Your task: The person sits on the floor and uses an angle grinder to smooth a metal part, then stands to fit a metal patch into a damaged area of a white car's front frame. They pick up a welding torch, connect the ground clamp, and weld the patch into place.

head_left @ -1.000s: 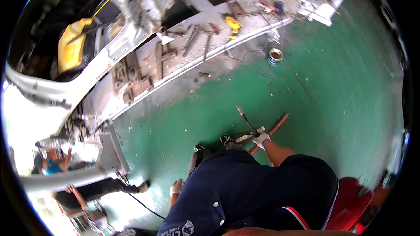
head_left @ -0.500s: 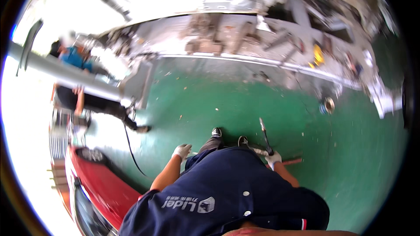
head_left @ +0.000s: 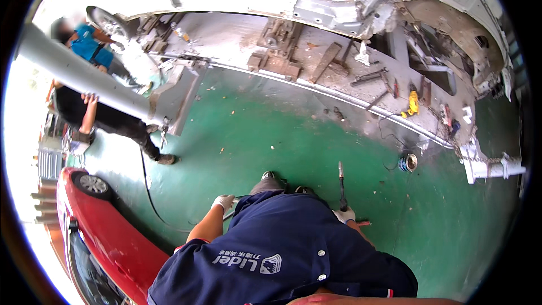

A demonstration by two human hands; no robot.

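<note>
At my right side, my right hand (head_left: 345,215) in a white glove is closed round the black handle of a welding torch (head_left: 342,183). The torch's metal nozzle points away from me, over the green floor. A short red piece (head_left: 364,223) shows beside that hand; what it belongs to is hidden. My left hand (head_left: 224,201), gloved in white too, is held out at my left side with its fingers curled. Something thin and pale shows by its fingers, too small to name. A black cable (head_left: 151,197) curves over the floor toward my left side.
Ahead, a stripped car body (head_left: 237,7) stands over a pale platform (head_left: 226,39) with metal clamps, a yellow drill (head_left: 413,103) and hand tools. A tin (head_left: 410,162) sits on the floor. Left are a grey post (head_left: 84,79), two people and a red car (head_left: 113,226).
My view has shifted, and the picture is sharper. The torch now points more straight ahead. Both hands keep their curled hold at my sides.
</note>
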